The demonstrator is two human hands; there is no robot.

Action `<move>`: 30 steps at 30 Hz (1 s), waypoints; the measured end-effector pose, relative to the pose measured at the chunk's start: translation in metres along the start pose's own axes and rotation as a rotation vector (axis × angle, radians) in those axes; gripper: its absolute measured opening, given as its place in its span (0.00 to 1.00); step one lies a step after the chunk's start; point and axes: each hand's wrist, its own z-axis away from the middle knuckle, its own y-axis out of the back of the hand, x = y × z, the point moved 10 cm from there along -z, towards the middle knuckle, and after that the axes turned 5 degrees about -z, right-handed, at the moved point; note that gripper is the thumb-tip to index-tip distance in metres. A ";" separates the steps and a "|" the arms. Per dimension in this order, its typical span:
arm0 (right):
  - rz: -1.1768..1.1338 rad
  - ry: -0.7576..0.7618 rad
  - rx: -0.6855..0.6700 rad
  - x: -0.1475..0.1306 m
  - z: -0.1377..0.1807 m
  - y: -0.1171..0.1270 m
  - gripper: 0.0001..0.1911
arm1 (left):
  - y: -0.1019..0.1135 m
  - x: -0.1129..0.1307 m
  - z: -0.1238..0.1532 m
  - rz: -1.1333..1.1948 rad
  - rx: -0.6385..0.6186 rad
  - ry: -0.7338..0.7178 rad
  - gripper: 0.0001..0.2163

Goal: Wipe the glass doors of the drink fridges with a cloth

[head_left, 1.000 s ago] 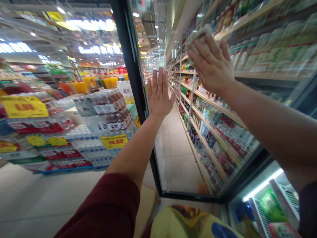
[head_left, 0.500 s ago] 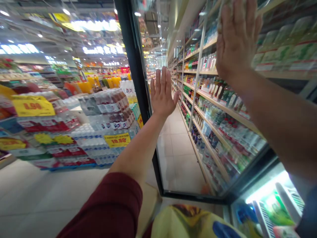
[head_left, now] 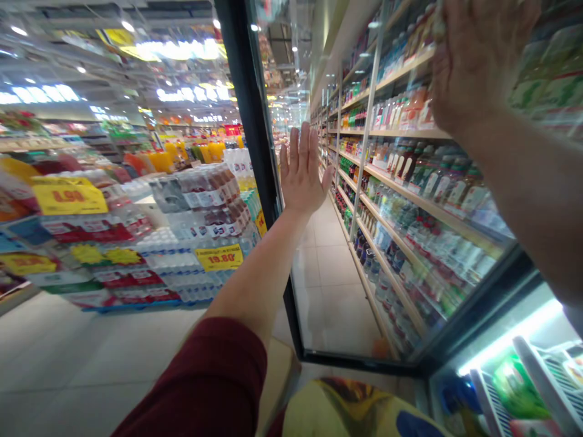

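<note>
My left hand [head_left: 302,173] lies flat on the glass door [head_left: 319,309], fingers stretched upward, close to its black frame [head_left: 257,103]. My right hand [head_left: 478,67] is high on the right of the same glass, blurred, with its fingers extended. A pale edge of what looks like a cloth [head_left: 439,27] shows beside that hand; the rest is hidden beneath the palm. Through the glass, or reflected in it, are long shelves of bottled drinks [head_left: 423,170].
The lit inside of a cooler [head_left: 505,340], with wire racks and a green package [head_left: 519,382], is at lower right. Stacked packs of bottles [head_left: 204,206] with yellow price signs [head_left: 218,257] stand on the floor to the left. Patterned yellowish fabric [head_left: 355,406] is at bottom centre.
My right hand has moved to the right across the glass, the pale edge moving with it. My left hand keeps its place on the door. The view has shifted slightly.
</note>
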 end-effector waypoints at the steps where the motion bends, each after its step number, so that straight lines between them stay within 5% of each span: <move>1: 0.005 -0.086 0.075 0.010 0.001 0.007 0.35 | 0.001 0.000 0.000 -0.004 0.011 -0.001 0.36; 4: 0.041 -0.191 0.153 0.018 0.008 0.015 0.36 | 0.004 0.002 0.001 -0.001 0.026 -0.012 0.36; 9: 0.020 0.087 -0.078 -0.011 0.019 -0.004 0.33 | 0.004 0.002 0.001 0.015 0.014 0.000 0.36; 14: 0.028 -0.175 0.123 0.027 0.028 0.015 0.36 | 0.001 0.002 0.001 0.041 -0.005 0.005 0.38; 19: 0.032 0.047 -0.061 0.005 0.037 0.001 0.35 | 0.004 0.002 0.001 0.010 0.030 0.002 0.36; 25: -0.012 -0.086 0.091 0.022 0.038 0.013 0.35 | 0.007 0.004 0.001 -0.031 0.050 -0.030 0.35; 30: -0.014 -0.047 0.112 0.020 0.039 0.011 0.35 | 0.006 0.003 0.002 -0.020 0.059 -0.043 0.35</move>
